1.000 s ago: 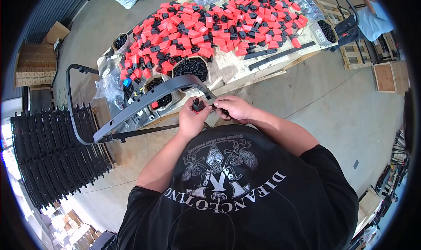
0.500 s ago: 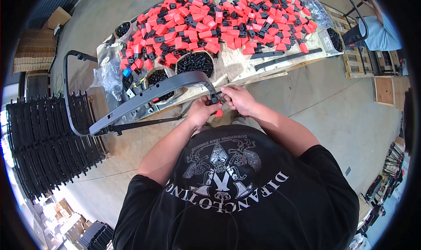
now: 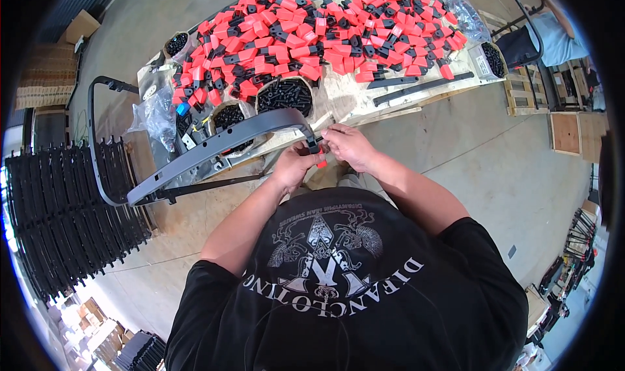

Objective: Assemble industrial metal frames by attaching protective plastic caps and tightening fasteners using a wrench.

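Note:
A long grey-black metal frame with holes in its side runs from the left to a curved end in front of me. At that end sits a red-and-black plastic piece, its red part pointing down toward me. My left hand is closed around this piece and the frame's tip, from the left and below. Close by on the right, the fingers of my right hand are pinched on a small dark pin-like piece against the frame end. The fingers cover most of the joint.
Beyond the frame, a wooden table bears a large heap of red-and-black plastic pieces. Black fasteners fill several containers. Dark flat bars lie near its edge. A stack of black bars stands left; another person is far right.
The view has shifted slightly, moving the whole scene a little left. My right fingers sit close at the frame end as before; both hands keep their grip.

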`<action>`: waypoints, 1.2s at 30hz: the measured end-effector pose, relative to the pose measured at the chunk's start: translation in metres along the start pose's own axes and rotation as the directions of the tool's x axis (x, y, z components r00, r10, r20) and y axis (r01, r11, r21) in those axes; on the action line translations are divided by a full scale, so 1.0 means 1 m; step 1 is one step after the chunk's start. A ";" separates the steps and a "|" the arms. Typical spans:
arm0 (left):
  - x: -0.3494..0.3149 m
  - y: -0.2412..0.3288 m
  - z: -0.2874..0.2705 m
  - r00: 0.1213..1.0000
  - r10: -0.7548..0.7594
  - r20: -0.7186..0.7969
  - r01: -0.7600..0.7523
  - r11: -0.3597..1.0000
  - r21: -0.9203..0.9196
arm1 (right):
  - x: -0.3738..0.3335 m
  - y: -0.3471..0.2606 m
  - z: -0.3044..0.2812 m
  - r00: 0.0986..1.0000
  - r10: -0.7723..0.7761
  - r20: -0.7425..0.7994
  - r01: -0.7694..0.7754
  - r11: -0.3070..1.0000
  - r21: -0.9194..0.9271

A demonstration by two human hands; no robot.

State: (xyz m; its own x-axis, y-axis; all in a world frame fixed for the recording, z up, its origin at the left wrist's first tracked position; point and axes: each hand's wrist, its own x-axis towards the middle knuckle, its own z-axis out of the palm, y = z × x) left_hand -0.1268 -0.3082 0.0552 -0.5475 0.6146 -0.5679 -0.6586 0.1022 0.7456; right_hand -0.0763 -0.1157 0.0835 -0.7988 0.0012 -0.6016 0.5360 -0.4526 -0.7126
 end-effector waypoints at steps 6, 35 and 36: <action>-0.001 0.000 -0.004 0.983 -0.181 0.011 0.182 0.981 -0.062 | 0.004 -0.001 -0.001 0.991 0.128 0.044 -0.132 0.987 0.096; -0.015 0.002 -0.012 0.984 -0.054 0.168 0.045 0.997 0.059 | -0.025 -0.033 0.044 0.982 -0.125 0.142 0.155 0.102 -0.983; -0.019 0.002 -0.009 0.987 -0.064 0.146 0.049 0.994 0.101 | -0.026 -0.035 0.048 0.989 -0.107 0.099 0.103 0.029 -0.994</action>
State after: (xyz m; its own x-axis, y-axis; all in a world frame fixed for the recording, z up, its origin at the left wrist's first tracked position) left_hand -0.1229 -0.3269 0.0642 -0.4233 0.7144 -0.5571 -0.6293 0.2105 0.7481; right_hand -0.0878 -0.1422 0.1414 -0.8749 -0.0388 -0.4827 0.2048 0.8736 -0.4414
